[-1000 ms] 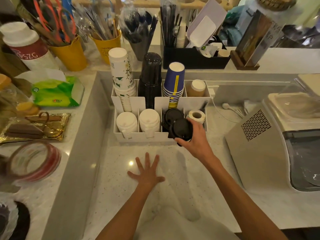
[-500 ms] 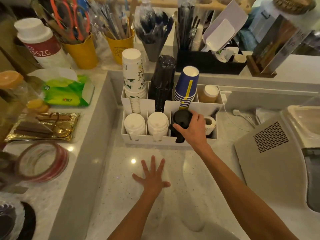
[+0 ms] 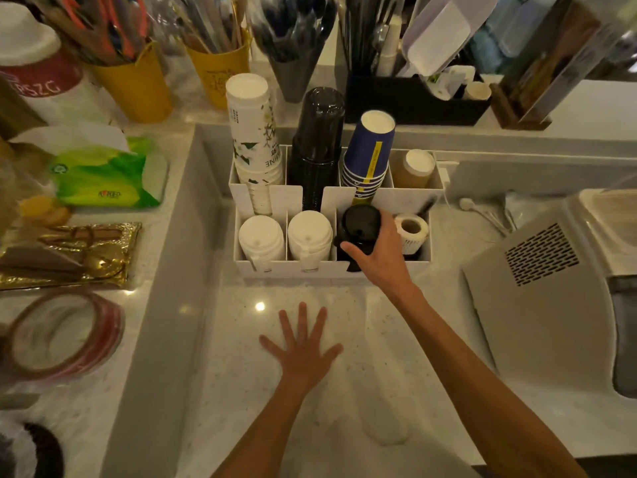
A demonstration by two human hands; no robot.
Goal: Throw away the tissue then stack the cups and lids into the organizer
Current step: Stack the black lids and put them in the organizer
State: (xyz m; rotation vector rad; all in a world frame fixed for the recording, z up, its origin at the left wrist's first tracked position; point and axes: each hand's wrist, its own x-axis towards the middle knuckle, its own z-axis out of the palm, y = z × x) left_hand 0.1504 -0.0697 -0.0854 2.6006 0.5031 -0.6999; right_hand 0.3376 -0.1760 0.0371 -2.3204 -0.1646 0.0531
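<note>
Nearest me, my left hand (image 3: pixel 303 350) lies flat on the counter (image 3: pixel 344 391) in front of the white organizer (image 3: pixel 293 267), fingers spread, holding nothing. Further out, my right hand (image 3: pixel 379 257) reaches over the organizer's front wall, fingers curled around the black lids (image 3: pixel 360 224), which sit in its front row, third slot from the left. I judge these lids light, thin and smooth, so they could flex or slip; gripping the rim from both sides looks safest. In the organizer's back row stand the white cups (image 3: pixel 253 132), black cups (image 3: pixel 319 139) and blue cups (image 3: pixel 368 153).
</note>
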